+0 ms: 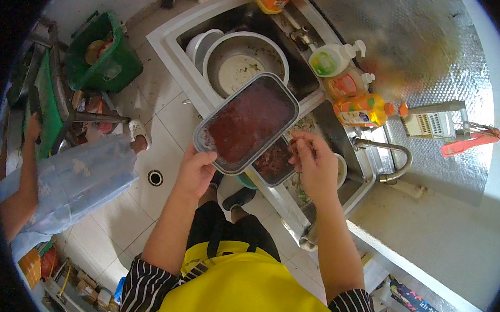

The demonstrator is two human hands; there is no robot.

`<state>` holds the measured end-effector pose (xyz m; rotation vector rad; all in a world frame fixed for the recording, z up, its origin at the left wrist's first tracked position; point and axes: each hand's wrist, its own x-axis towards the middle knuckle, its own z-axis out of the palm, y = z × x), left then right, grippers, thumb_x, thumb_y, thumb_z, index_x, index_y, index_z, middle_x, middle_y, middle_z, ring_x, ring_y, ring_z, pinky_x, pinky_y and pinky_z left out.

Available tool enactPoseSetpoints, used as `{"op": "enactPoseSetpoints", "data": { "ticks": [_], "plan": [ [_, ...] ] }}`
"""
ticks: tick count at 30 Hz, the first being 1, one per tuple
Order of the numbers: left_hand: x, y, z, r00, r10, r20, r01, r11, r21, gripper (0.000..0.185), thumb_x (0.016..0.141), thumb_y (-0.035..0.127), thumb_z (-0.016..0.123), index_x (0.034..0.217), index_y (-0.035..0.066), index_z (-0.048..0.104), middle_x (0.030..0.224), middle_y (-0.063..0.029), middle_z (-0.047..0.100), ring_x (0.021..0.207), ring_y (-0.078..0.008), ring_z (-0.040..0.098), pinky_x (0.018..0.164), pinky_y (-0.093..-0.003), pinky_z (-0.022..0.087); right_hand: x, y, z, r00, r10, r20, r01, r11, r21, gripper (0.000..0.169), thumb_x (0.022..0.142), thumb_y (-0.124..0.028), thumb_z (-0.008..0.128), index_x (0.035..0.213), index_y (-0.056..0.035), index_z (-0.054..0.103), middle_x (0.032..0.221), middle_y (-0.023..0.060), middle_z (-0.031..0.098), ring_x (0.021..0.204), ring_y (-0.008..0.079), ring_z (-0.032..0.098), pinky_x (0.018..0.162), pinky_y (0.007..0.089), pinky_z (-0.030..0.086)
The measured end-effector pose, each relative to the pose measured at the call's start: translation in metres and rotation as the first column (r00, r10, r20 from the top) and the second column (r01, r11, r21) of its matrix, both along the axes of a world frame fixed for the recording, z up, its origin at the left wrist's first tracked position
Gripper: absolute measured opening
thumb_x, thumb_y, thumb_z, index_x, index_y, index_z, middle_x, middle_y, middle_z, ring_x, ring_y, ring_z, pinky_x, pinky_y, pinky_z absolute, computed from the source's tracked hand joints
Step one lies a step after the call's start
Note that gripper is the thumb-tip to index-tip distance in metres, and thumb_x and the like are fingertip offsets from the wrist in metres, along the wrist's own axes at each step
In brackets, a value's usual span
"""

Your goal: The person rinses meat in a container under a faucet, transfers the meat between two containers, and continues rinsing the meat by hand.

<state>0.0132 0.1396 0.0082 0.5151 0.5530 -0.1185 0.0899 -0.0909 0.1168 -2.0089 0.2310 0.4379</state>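
A rectangular metal tray (252,121) holding dark red liquid is tilted over the divider of a double sink. My left hand (196,170) grips its near left corner, thumb on the rim. Beneath and right of it sits a second metal tray (274,161) with dark reddish pieces. My right hand (314,162) is above the right basin, beside that second tray, its fingers closed on a small dark reddish clump (297,148). Beyond the tilted tray, a large steel bowl (276,63) with green scraps in it stands in the left basin.
Pump bottles (324,62) and an orange detergent bottle (360,110) line the sink's back, near a curved faucet (398,154). A grater (432,124) hangs on the wall. At left, a co-worker in a bluish apron (81,180) holds a knife by a green bin (122,69).
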Motion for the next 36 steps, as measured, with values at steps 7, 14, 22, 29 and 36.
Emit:
{"op": "enactPoseSetpoints", "data": {
  "ticks": [7,14,22,29,36],
  "plan": [
    [0.007,0.003,0.004,1.0,-0.003,-0.009,0.003,1.0,-0.002,0.062,0.076,-0.002,0.06,0.137,0.005,0.047,0.129,-0.0091,0.059,0.118,-0.024,0.059,0.103,-0.0392,0.047,-0.022,-0.026,-0.053,0.899,0.433,0.066,-0.391,0.862,-0.321,0.034,0.089,-0.008,0.063,0.122,-0.0037,0.063,0.113,0.0209,0.067,0.096,0.0384,0.065,0.084,0.0401,0.053],
    [0.004,-0.002,0.0,1.0,-0.022,0.001,0.022,1.0,-0.02,0.061,0.076,-0.004,0.06,0.135,0.004,0.048,0.129,-0.0098,0.059,0.118,-0.0258,0.059,0.104,-0.0402,0.046,-0.005,-0.011,-0.01,0.926,0.34,0.166,-0.27,0.901,-0.339,0.033,0.086,-0.017,0.07,0.116,-0.0047,0.064,0.109,0.0164,0.067,0.097,0.0348,0.064,0.084,0.0415,0.051],
    [0.003,-0.013,0.002,0.992,-0.11,0.07,0.113,0.992,-0.055,0.056,0.076,-0.007,0.06,0.131,0.003,0.05,0.125,-0.0091,0.062,0.116,-0.0233,0.06,0.102,-0.0379,0.047,0.021,0.052,-0.008,0.66,0.741,0.122,-0.384,0.472,-0.793,0.05,0.075,-0.017,0.078,0.12,-0.0091,0.058,0.114,0.0154,0.057,0.104,0.0326,0.059,0.082,0.0434,0.053],
    [0.001,-0.019,0.003,0.996,-0.082,0.019,0.083,0.994,-0.066,0.061,0.076,-0.007,0.06,0.135,0.005,0.048,0.126,-0.0086,0.061,0.117,-0.0227,0.06,0.1,-0.0371,0.048,0.024,0.052,-0.034,0.624,0.779,0.063,-0.567,0.506,-0.65,0.021,0.083,-0.003,0.059,0.105,-0.0038,0.058,0.11,0.0206,0.059,0.089,0.0365,0.068,0.076,0.0444,0.057],
    [0.0,-0.018,0.004,0.993,-0.097,0.064,0.102,0.992,-0.079,0.065,0.077,-0.007,0.061,0.138,0.006,0.046,0.128,-0.009,0.06,0.117,-0.0227,0.059,0.101,-0.037,0.048,0.026,0.047,-0.045,0.689,0.709,0.15,-0.562,0.653,-0.508,0.021,0.079,0.001,0.061,0.1,-0.0016,0.064,0.095,0.0195,0.067,0.087,0.0399,0.065,0.077,0.0452,0.054]
  ]
}}
